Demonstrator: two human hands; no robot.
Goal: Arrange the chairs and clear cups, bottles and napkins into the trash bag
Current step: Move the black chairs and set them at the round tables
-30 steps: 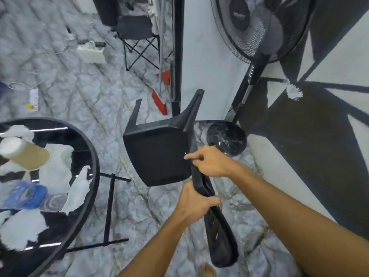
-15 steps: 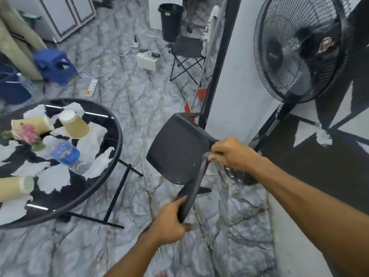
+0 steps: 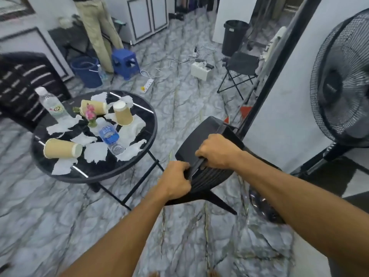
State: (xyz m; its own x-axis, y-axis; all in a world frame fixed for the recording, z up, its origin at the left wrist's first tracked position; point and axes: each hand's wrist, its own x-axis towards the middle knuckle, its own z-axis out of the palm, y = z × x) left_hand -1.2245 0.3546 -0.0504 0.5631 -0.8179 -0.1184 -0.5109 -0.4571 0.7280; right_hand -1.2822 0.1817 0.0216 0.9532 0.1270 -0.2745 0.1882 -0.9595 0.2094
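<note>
two hands on one black chair (image 3: 201, 140), tilted above the marble floor (image 3: 179, 108), seat facing away, one leg jutting low to the right. stands just right of the round black table (image 3: 93, 172), close to its rim but apart from it. big black fan (image 3: 339, 84) at the far right against the white wall (image 3: 279, 116), its base partly hidden behind the right forearm. on the table, largest first: clear bottle (image 3: 53, 105) upright at the far left edge; blue-label bottle (image 3: 109, 136) lying on its side near the middle; three tan cups, one (image 3: 61, 148) on its side at the near left, one (image 3: 94, 107) on its side at the back, one (image 3: 122, 113) standing upside down beside it; torn white napkins (image 3: 95, 151) scattered flat between and under them; small vase with pink flowers (image 3: 90, 114) near the centre. beyond the table: second dark chair (image 3: 22, 82) at the left, blue bucket (image 3: 85, 70), blue stool (image 3: 124, 61), black bin (image 3: 234, 36), folding stool (image 3: 242, 66), white box (image 3: 200, 70) with cables, legs of someone in tan trousers (image 3: 101, 27) at the back. left hand (image 3: 174, 179) clamped tight around the chair's backrest edge, fingers wrapped over it. right hand (image 3: 216, 151) closed firmly on the same edge just above, knuckles up. both forearms stretched forward from the bottom of the view.
</note>
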